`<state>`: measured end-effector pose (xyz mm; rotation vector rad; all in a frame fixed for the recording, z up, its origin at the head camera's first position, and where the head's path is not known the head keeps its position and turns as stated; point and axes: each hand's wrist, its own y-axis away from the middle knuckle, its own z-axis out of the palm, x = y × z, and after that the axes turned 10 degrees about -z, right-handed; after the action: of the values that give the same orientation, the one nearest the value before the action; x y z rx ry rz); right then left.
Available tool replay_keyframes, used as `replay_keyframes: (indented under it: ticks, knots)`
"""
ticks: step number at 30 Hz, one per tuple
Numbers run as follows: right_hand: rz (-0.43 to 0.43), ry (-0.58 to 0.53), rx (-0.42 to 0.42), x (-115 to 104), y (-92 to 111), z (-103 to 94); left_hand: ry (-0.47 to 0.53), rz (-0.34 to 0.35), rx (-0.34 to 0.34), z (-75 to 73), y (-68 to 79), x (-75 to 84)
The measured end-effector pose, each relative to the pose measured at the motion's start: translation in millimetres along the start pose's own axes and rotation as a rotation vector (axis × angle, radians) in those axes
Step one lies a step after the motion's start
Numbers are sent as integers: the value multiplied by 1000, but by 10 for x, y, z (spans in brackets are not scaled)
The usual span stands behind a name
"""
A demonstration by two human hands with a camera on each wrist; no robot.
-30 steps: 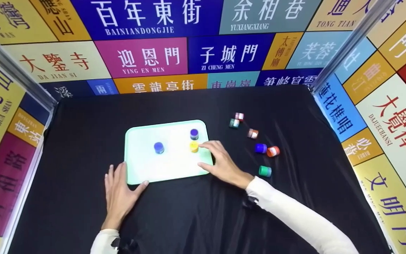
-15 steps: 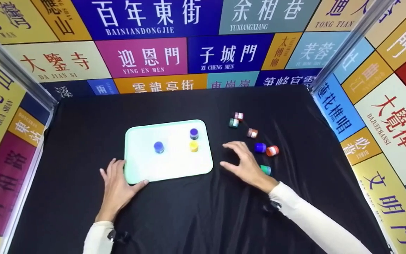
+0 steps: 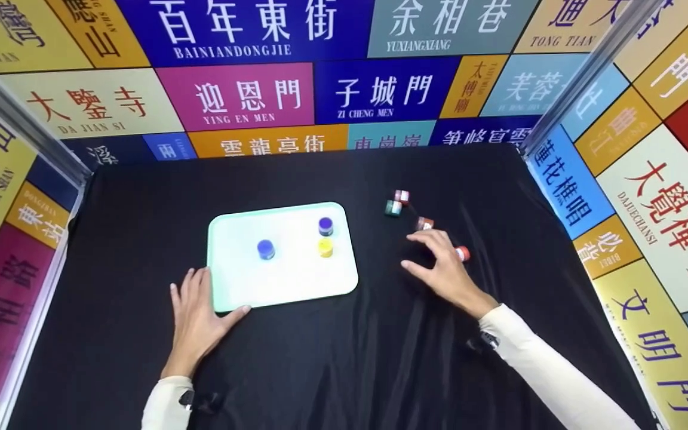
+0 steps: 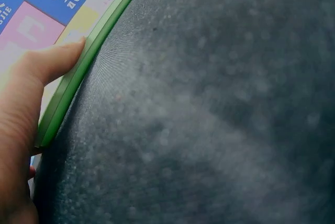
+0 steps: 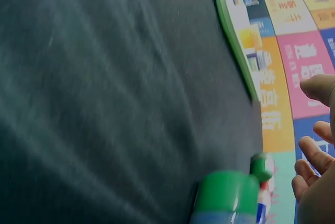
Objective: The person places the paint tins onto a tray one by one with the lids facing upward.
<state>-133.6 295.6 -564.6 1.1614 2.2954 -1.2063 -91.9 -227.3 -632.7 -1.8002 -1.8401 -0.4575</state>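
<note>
My left hand (image 3: 193, 316) is at the near left corner of a pale green-rimmed tray (image 3: 284, 289). In the left wrist view its thumb (image 4: 65, 59) rests on the green rim. Three small lidded jars stand on the tray: a blue one (image 3: 266, 249), a purple one (image 3: 325, 226) and a yellow one (image 3: 325, 247). My right hand (image 3: 448, 275) hovers right of the tray with thumb and fingers apart, holding nothing. It partly covers an orange-red jar (image 3: 464, 254). A green-lidded jar (image 5: 227, 192) shows close up in the right wrist view, hidden by the hand from the head.
Beyond my right hand lie a brownish-red jar (image 3: 424, 223), a dark green jar (image 3: 393, 208) and a pinkish-red jar (image 3: 402, 196). Black cloth (image 3: 308, 358) covers the table. Panels with large lettering (image 3: 236, 95) wall in the back and sides.
My right hand has left the yellow jar and moved right, off the tray and over the loose jars. My left hand has stayed at the tray corner.
</note>
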Motion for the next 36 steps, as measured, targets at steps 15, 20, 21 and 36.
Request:
replay_keyframes:
  ticks: [15, 20, 21, 36]
  knots:
    - [45, 54, 20, 374, 59, -154, 4, 9, 7, -52, -94, 32]
    - [69, 50, 8, 457, 100, -150, 5, -10, -1, -31, -45, 16]
    - [73, 48, 3, 469, 113, -150, 8, -15, -5, -24, -30, 13]
    - [108, 83, 32, 585, 263, -300, 1, -6, 2, -3, -1, 6]
